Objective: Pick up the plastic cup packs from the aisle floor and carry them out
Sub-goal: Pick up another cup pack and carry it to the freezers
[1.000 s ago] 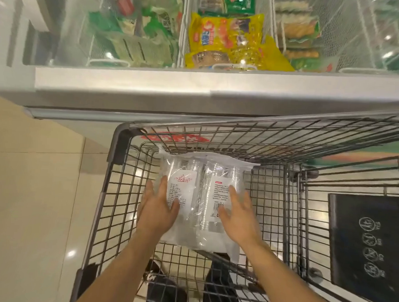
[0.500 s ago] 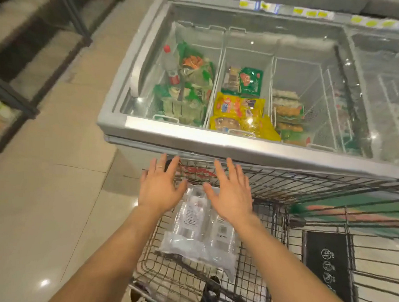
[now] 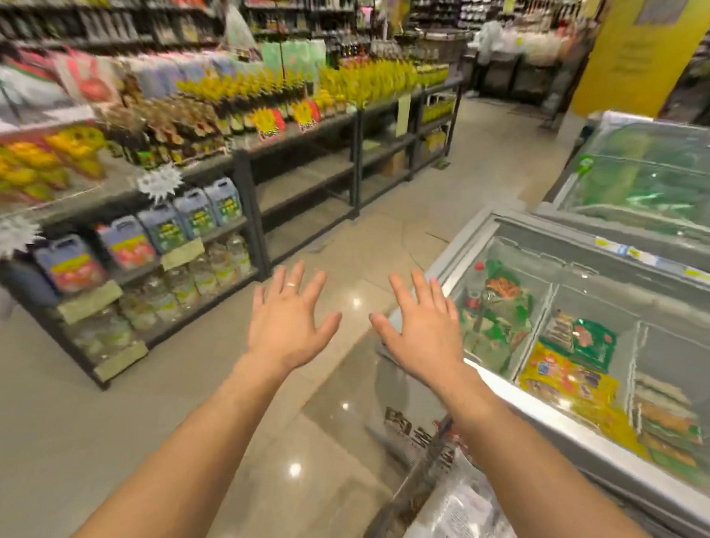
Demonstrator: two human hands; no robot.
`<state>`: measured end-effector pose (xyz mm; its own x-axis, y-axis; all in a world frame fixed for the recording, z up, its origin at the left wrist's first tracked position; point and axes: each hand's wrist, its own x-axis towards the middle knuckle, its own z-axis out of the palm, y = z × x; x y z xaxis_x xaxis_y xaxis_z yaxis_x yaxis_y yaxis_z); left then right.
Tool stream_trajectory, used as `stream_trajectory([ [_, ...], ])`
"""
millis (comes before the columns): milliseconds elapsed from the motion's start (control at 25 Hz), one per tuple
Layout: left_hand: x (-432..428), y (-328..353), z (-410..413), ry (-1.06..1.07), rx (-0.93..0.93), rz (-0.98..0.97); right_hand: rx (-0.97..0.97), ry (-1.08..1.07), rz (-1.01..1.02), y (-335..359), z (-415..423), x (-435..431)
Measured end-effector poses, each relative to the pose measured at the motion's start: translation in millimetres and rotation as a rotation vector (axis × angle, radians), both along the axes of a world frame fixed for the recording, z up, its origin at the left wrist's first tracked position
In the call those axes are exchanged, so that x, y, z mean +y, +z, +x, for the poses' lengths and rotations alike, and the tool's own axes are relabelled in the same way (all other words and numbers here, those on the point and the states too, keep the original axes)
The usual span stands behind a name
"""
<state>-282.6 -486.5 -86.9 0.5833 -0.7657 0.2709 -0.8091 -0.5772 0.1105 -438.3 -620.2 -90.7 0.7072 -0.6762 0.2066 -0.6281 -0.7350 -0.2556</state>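
My left hand [image 3: 287, 327] and my right hand [image 3: 422, 334] are both raised in front of me, palms down, fingers spread, holding nothing. A ring shows on a finger of the left hand. The clear plastic cup packs [image 3: 461, 517] lie in the wire shopping cart [image 3: 409, 494] at the bottom of the view, under my right forearm and partly hidden by it. Neither hand touches the packs or the cart.
A chest freezer [image 3: 543, 410] with packaged food stands right of the cart, another freezer [image 3: 654, 177] behind it. Shelves of oil jugs and bottles [image 3: 174, 226] line the left side. The tiled aisle floor [image 3: 431, 190] runs ahead between them. A person [image 3: 234, 24] stands far back.
My hands let go of the cup packs, left in the cart, and rose with fingers spread. My view swung up and left from the cart and freezer to the aisle.
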Motion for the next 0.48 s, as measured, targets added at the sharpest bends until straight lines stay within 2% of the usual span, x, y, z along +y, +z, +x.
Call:
stream_trajectory([
  [160,114,53,75,0.165,-0.080,-0.066,-0.046,0.173,-0.068,61,101,83],
  [480,341,124,186,0.490,-0.180,-0.139,-0.153,0.455,-0.118,133,267,272],
])
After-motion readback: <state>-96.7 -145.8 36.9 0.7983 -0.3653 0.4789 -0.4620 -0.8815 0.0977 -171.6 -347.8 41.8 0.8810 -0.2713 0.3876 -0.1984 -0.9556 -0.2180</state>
